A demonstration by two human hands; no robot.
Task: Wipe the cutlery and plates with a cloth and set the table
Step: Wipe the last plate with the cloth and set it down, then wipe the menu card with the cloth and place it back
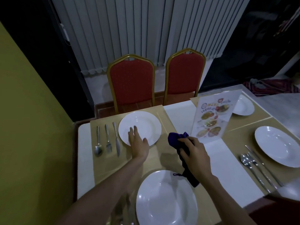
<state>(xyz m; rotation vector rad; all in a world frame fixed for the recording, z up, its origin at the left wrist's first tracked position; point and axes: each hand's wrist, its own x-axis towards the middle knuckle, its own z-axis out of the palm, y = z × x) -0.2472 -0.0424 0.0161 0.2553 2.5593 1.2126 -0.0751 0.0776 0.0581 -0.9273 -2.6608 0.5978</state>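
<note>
A white plate (142,124) lies on the far left placemat. My left hand (138,143) rests flat on its near rim, fingers straight. To the plate's left lie a spoon (98,142), a fork (108,138) and a knife (116,138) side by side. My right hand (193,155) grips a dark purple cloth (177,138) above the table's middle; the cloth's tail hangs down past my wrist. Another white plate (165,200) sits close in front of me.
A standing menu card (212,116) is at the table's centre. On the right lie a plate (277,145) with cutlery (254,166) beside it, and a far plate (243,106). Two red chairs (131,83) stand behind the table. A yellow wall (24,111) is on the left.
</note>
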